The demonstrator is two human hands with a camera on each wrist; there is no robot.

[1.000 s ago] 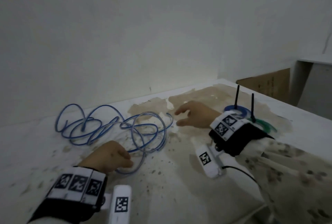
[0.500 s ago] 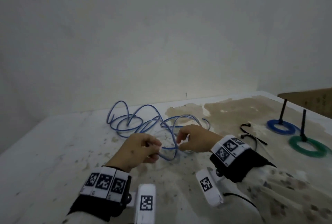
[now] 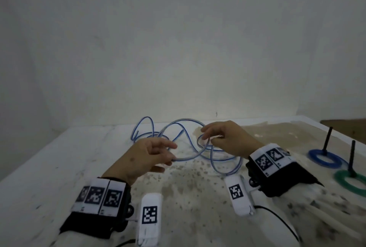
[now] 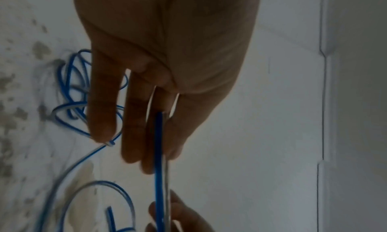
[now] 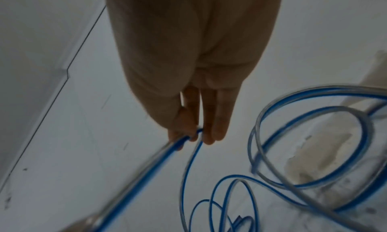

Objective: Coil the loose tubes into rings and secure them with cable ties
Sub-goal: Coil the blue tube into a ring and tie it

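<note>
While no readable writing shows anywhere, black-and-white square code markers sit on both wristbands and on the white camera housings below them. Above the stained white tabletop, the left hand pinches a stretch of the blue-striped clear tube between thumb and fingers, and the right hand pinches another stretch, with a small loop formed at its fingertips. Behind and between the hands the rest of the tube lies in loose, tangled curves on the tabletop near the wall. At the right edge of the head view a blue ring and a green ring lie flat, each with a black cable tie standing up from it; neither wrist view shows these. From the left wrist, the tube runs straight out between the left fingers to the right fingertips at the bottom. From the right wrist, two strands leave the right fingertips, with wider loops over a brown stain.
</note>
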